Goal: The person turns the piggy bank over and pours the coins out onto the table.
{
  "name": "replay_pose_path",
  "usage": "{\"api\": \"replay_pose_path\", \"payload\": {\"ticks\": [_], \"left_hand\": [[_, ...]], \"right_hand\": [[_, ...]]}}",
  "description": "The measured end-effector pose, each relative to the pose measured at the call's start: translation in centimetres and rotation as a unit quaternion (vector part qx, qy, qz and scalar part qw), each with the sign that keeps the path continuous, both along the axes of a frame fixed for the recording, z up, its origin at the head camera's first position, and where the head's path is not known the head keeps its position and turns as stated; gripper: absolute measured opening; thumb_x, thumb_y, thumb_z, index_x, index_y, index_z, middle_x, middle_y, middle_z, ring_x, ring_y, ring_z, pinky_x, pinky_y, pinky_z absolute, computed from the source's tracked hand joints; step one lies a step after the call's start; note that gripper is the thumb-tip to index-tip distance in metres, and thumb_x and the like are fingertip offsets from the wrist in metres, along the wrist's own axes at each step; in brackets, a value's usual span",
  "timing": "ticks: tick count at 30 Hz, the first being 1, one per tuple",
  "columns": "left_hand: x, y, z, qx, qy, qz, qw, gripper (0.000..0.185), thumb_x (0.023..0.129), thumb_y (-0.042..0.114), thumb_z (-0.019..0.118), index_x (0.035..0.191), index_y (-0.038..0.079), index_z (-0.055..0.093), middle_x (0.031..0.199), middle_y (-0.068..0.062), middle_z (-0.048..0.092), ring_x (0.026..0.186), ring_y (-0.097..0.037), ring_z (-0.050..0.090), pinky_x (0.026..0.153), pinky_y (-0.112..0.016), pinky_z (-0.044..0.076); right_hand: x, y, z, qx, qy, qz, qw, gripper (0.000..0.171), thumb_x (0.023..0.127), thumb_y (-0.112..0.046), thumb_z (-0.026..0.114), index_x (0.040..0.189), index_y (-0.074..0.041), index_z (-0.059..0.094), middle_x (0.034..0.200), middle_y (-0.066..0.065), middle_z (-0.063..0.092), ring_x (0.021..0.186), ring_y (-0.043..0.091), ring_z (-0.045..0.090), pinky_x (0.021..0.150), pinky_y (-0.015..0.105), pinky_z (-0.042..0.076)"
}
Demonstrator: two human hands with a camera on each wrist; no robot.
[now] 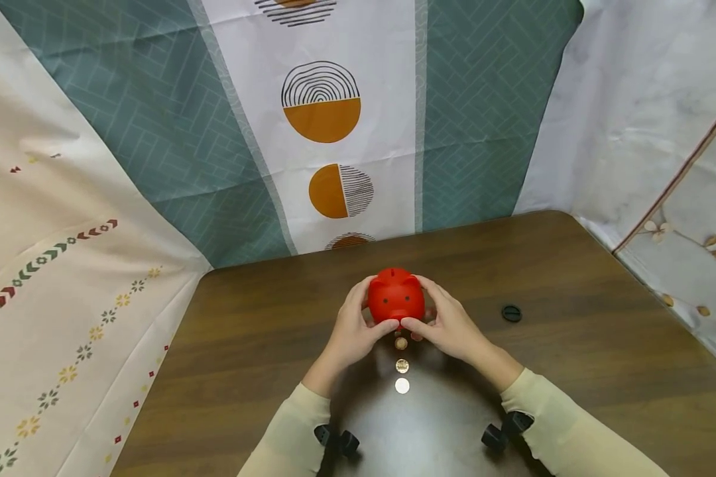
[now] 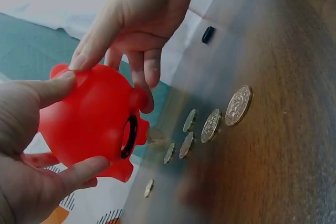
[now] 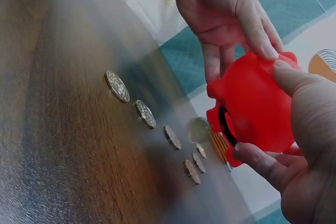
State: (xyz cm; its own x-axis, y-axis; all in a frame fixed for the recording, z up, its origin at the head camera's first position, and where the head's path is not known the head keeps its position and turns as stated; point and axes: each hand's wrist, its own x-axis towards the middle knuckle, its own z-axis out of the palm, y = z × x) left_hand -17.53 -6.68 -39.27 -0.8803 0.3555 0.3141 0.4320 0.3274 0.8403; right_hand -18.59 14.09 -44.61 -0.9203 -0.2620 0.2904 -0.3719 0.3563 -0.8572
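— Where is the piggy bank (image 1: 396,296) right now?

— Both hands hold it up just above the wooden table (image 1: 573,344), near the middle of the tabletop. The left hand (image 1: 351,329) cups one side and the right hand (image 1: 447,322) cups the other.

— How do the fingers lie?

— In the left wrist view the left thumb lies along the top of the red body and a fingertip presses up from beneath, next to the feet. The right hand's fingers (image 2: 137,64) are slightly spread and curve over the far side. In the right wrist view the right thumb sits on top and a fingertip props the underside. Each hand grips the piggy bank.

— What shows underneath it?

— A round black-rimmed hole (image 2: 129,137) in the belly, uncovered and facing the table.

— And on the table?

— Coins (image 1: 402,366) lie in a loose line below the bank, running toward the person; the wrist views show several more small ones close under the hole. One coin (image 3: 199,129) looks blurred just beside the opening; whether it rests on the table cannot be told.

— Anything else?

— A small black round cap (image 1: 511,313) lies on the table, well off to the right of the hands. Patterned cloth (image 1: 334,119) hangs behind the table.
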Motion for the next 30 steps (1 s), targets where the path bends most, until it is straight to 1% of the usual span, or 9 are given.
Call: {"api": "replay_pose_path", "payload": {"ticks": [6, 10, 12, 13, 15, 17, 19, 23, 30], "left_hand": [[-0.1, 0.1, -0.1, 0.008, 0.011, 0.005, 0.9999, 0.075, 0.079, 0.006, 0.079, 0.142, 0.002, 0.038, 0.135, -0.014, 0.045, 0.112, -0.035, 0.055, 0.070, -0.036, 0.058], [-0.2, 0.3, 0.3, 0.017, 0.040, 0.008, 0.9990, 0.077, 0.078, 0.004, 0.079, 0.142, 0.001, 0.038, 0.137, -0.016, 0.043, 0.111, -0.036, 0.055, 0.069, -0.040, 0.058], [-0.2, 0.5, 0.5, 0.034, 0.067, 0.006, 0.9972, 0.077, 0.076, 0.001, 0.080, 0.141, 0.000, 0.038, 0.142, -0.019, 0.039, 0.115, -0.036, 0.053, 0.072, -0.043, 0.058], [0.0, 0.5, 0.7, 0.044, 0.099, 0.001, 0.9941, 0.077, 0.074, -0.002, 0.080, 0.139, -0.002, 0.039, 0.144, -0.021, 0.037, 0.117, -0.036, 0.052, 0.075, -0.043, 0.057], [0.2, 0.7, 1.1, 0.066, 0.166, -0.013, 0.9837, 0.077, 0.071, -0.007, 0.081, 0.136, -0.005, 0.040, 0.145, -0.026, 0.033, 0.120, -0.037, 0.050, 0.079, -0.045, 0.056], [0.1, 0.9, 1.3, 0.076, 0.205, -0.018, 0.9755, 0.076, 0.070, -0.007, 0.081, 0.135, -0.006, 0.041, 0.145, -0.028, 0.031, 0.122, -0.038, 0.049, 0.080, -0.044, 0.055], [0.0, 0.9, 1.9, 0.072, 0.194, -0.016, 0.9783, 0.075, 0.071, -0.005, 0.081, 0.135, -0.006, 0.041, 0.140, -0.027, 0.038, 0.117, -0.037, 0.053, 0.075, -0.042, 0.057], [-0.1, 0.7, 2.5, 0.029, 0.076, -0.002, 0.9967, 0.076, 0.076, 0.004, 0.081, 0.140, -0.002, 0.040, 0.135, -0.018, 0.045, 0.109, -0.035, 0.056, 0.065, -0.035, 0.058], [-0.1, 0.6, 1.4, 0.010, 0.035, -0.001, 0.9994, 0.075, 0.078, 0.007, 0.079, 0.141, 0.000, 0.039, 0.135, -0.017, 0.046, 0.108, -0.037, 0.056, 0.067, -0.034, 0.058]], "right_hand": [[-0.2, 0.0, -0.1, 0.001, 0.011, -0.002, 1.000, 0.078, 0.081, -0.047, 0.073, 0.146, -0.028, 0.033, 0.134, 0.003, 0.045, 0.071, 0.021, 0.066, 0.062, 0.026, 0.057], [-0.3, 0.1, 0.7, 0.006, 0.026, -0.009, 1.000, 0.079, 0.081, -0.042, 0.075, 0.147, -0.028, 0.033, 0.137, 0.003, 0.044, 0.080, 0.023, 0.067, 0.066, 0.027, 0.057], [-0.2, 0.1, 1.2, 0.008, 0.068, -0.012, 0.998, 0.081, 0.080, -0.035, 0.078, 0.147, -0.026, 0.033, 0.142, 0.004, 0.041, 0.090, 0.025, 0.067, 0.074, 0.031, 0.057], [-0.1, 0.1, 1.4, 0.007, 0.105, -0.011, 0.994, 0.083, 0.079, -0.030, 0.080, 0.147, -0.024, 0.033, 0.144, 0.005, 0.039, 0.096, 0.026, 0.066, 0.077, 0.033, 0.057], [0.0, 0.3, 1.9, 0.005, 0.186, -0.012, 0.982, 0.081, 0.079, -0.026, 0.081, 0.146, -0.017, 0.036, 0.148, 0.009, 0.036, 0.105, 0.028, 0.063, 0.081, 0.036, 0.056], [0.0, 0.4, 2.4, -0.002, 0.221, -0.016, 0.975, 0.082, 0.077, -0.022, 0.082, 0.145, -0.014, 0.037, 0.149, 0.010, 0.035, 0.105, 0.027, 0.064, 0.080, 0.038, 0.056], [-0.1, 0.6, 2.7, 0.004, 0.211, -0.021, 0.977, 0.079, 0.078, -0.025, 0.081, 0.145, -0.015, 0.039, 0.144, 0.009, 0.041, 0.093, 0.023, 0.067, 0.074, 0.035, 0.058], [-0.2, 0.7, 2.6, 0.015, 0.106, -0.028, 0.994, 0.078, 0.079, -0.033, 0.079, 0.145, -0.026, 0.038, 0.135, 0.002, 0.049, 0.076, 0.015, 0.067, 0.066, 0.035, 0.058], [-0.2, 0.6, 1.3, 0.018, 0.044, -0.025, 0.999, 0.079, 0.080, -0.040, 0.077, 0.146, -0.027, 0.036, 0.134, 0.002, 0.048, 0.072, 0.013, 0.066, 0.066, 0.027, 0.057]]}}
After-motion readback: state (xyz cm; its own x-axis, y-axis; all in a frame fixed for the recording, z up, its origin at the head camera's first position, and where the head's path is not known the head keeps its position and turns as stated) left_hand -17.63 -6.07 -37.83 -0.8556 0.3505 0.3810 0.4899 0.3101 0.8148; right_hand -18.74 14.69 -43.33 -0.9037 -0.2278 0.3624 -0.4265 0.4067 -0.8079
